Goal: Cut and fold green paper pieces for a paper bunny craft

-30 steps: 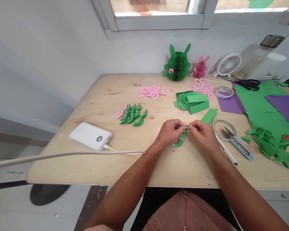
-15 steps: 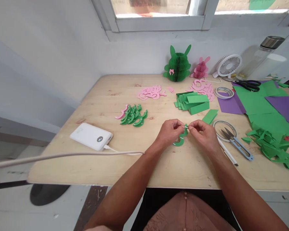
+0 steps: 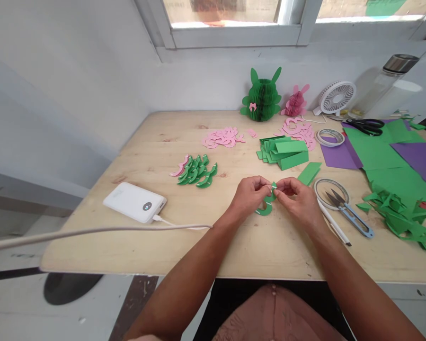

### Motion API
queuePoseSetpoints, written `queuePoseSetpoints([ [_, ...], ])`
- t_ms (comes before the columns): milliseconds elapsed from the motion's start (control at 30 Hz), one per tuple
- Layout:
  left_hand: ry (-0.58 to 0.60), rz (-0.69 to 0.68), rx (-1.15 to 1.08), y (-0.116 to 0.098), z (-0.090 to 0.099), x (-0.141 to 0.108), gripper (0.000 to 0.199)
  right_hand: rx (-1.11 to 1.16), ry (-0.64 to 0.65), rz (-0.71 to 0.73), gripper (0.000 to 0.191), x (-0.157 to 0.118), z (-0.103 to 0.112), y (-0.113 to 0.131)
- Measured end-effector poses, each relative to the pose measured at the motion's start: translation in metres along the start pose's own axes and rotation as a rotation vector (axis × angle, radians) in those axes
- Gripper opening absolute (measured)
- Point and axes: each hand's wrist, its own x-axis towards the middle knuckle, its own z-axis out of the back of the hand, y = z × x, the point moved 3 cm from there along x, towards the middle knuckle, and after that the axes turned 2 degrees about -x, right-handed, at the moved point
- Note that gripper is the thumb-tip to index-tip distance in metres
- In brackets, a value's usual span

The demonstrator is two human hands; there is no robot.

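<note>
A curved green paper cutout [image 3: 266,209] with small white strips on it is held just above the table between my two hands. My left hand [image 3: 250,196] is closed in a pinch on its left side. With thumb and forefinger, my right hand [image 3: 298,198] pinches at the cutout's top tip, where a white strip lies. The strips look like bits of tape. Left of my hands lies a pile of similar green cutouts [image 3: 195,171], also bearing white marks, beside a pink cutout [image 3: 180,168]. Folded green paper strips [image 3: 289,150] lie beyond my right hand.
At the right are a tape roll [image 3: 315,189], blue thread snips [image 3: 357,220], a white pen [image 3: 333,222] and green scraps [image 3: 404,213]. A power bank [image 3: 133,201] with a cable sits left. Honeycomb paper figures [image 3: 264,102] and a small fan [image 3: 337,97] stand behind.
The white strip stretched between my fingers at the cutout's tip now lies against the green paper. My right fingers have moved slightly left onto the tip; my left hand has barely moved.
</note>
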Motion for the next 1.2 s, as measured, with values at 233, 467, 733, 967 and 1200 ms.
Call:
queuePoseSetpoints([
  [233,0.002,-0.002,0.003,-0.0001,0.0006,-0.0002,0.008,0.002,-0.003,0.013,0.019,-0.0004,0.0002,-0.0024],
  [467,0.001,-0.024,0.017,-0.0004,0.001,0.0003,0.009,0.007,-0.008,-0.012,0.02,0.0001,0.0,-0.0041],
  [733,0.005,-0.009,0.014,-0.0012,0.0006,-0.0003,0.009,-0.001,-0.016,-0.031,0.023,-0.0001,0.0016,0.0001],
  [967,0.017,-0.021,0.013,-0.002,0.0005,-0.0001,0.012,0.014,-0.004,-0.053,0.023,0.0001,0.0013,-0.0009],
  [1200,0.035,-0.009,-0.001,0.0,0.0009,-0.0002,0.012,0.06,0.007,-0.071,0.023,0.0004,0.0006,-0.0026],
])
